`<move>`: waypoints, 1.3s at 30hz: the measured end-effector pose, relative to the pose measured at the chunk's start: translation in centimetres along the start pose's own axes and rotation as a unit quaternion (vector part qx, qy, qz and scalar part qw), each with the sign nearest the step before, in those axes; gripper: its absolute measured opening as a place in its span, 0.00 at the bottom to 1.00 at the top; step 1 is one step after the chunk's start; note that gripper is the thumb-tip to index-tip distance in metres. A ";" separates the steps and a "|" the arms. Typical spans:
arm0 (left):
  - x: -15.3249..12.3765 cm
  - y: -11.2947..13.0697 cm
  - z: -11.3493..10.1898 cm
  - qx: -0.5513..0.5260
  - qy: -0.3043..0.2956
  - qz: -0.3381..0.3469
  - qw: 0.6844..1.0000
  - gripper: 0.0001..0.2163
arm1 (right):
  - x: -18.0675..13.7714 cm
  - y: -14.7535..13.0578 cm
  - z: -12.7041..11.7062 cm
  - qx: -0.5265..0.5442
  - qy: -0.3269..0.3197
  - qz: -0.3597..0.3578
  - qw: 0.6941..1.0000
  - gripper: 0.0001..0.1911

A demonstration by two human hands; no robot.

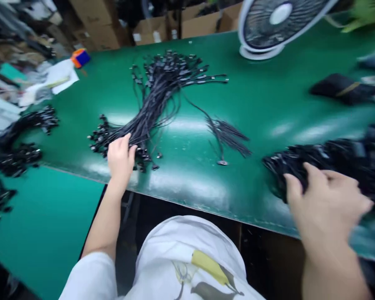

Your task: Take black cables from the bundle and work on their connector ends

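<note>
One glossy black heap, three o'clock, was cut off; right hand overlapped it, fingers parted. Left hand touched thin black cables, finger grip unclear.

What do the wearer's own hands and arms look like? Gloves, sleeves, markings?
Left hand and right hand are both ungloved, with no watch or bracelet visible. The right is blurred, so small details can't be judged. Left arm: loose, plain white short sleeve, forearm uncovered below it. Right sleeve is out of frame. No cables or markings visible on either arm.
</note>
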State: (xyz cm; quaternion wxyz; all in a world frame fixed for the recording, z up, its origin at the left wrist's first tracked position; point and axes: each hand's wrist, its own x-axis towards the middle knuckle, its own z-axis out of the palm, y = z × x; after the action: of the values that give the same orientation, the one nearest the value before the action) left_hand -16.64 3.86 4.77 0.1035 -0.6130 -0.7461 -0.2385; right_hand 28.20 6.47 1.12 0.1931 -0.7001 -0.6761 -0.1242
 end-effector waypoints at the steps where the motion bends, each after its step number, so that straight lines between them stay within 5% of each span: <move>1: 0.6 -0.3 -0.1 0.031 -0.026 0.000 0.999 0.18 | 0.4 -0.7 0.0 0.034 0.015 -0.041 0.998 0.25; 4: 2.1 -1.1 -0.1 0.087 -0.101 -0.002 0.991 0.12 | 1.4 -4.6 0.2 0.117 0.004 -0.197 0.973 0.20; 6: 2.5 -0.9 -0.4 0.066 -0.093 0.005 0.993 0.12 | 2.0 -8.4 0.1 0.167 -0.048 -0.286 0.942 0.18; 9: 2.3 0.9 -1.9 -0.061 -0.039 0.018 0.997 0.12 | 3.3 -15.1 -0.3 0.267 -0.141 -0.345 0.889 0.20; 11: 1.7 2.6 -4.0 -0.203 -0.064 -0.007 0.977 0.12 | 4.7 -19.6 -0.2 0.336 -0.170 -0.347 0.859 0.26; 14: -0.2 4.5 -8.3 -0.434 -0.211 -0.096 0.871 0.11 | 7.7 -25.6 0.9 0.385 -0.161 -0.384 0.823 0.30; 18: -4.2 3.8 -13.8 -0.607 -0.281 -0.119 0.733 0.11 | 13.2 -29.9 3.8 0.299 -0.161 -0.356 0.871 0.16; 23: -7.7 -1.0 -16.3 -0.751 -0.072 -0.162 0.636 0.09 | 19.2 -29.5 4.3 0.253 -0.164 -0.324 0.897 0.12; 28: -7.9 -7.2 -15.8 -0.793 0.163 -0.257 0.527 0.09 | 20.4 -25.4 -1.0 0.222 0.000 -0.382 0.897 0.20; 30: -7.9 -7.6 -15.0 -0.743 0.242 -0.245 0.574 0.05 | 18.6 -23.7 -3.0 0.136 0.029 -0.428 0.893 0.23; 32: -7.7 -5.9 -13.8 -0.627 0.254 -0.235 0.698 0.06 | 15.1 -22.3 -4.3 0.082 0.026 -0.498 0.863 0.21; 34: -7.4 -2.5 -12.0 -0.503 0.163 -0.215 0.821 0.11 | 10.9 -21.4 -5.3 0.093 -0.020 -0.585 0.805 0.18; 35: -7.2 -0.6 -11.1 -0.474 0.093 -0.192 0.854 0.12 | 9.0 -21.1 -5.8 0.112 -0.057 -0.618 0.776 0.17; 37: -6.9 2.9 -9.2 -0.489 -0.077 -0.129 0.860 0.13 | 6.3 -20.7 -6.9 0.146 -0.110 -0.621 0.762 0.17; 39: -6.8 4.9 -7.7 -0.538 -0.229 -0.097 0.805 0.13 | 6.0 -20.2 -7.4 0.152 -0.126 -0.567 0.799 0.18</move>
State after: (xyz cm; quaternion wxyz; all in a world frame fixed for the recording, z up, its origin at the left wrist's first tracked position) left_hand -11.40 -5.07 9.53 -0.4410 -0.5312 -0.5557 -0.4632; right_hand 9.06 8.88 12.44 0.1051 -0.1625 -0.9809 -0.0179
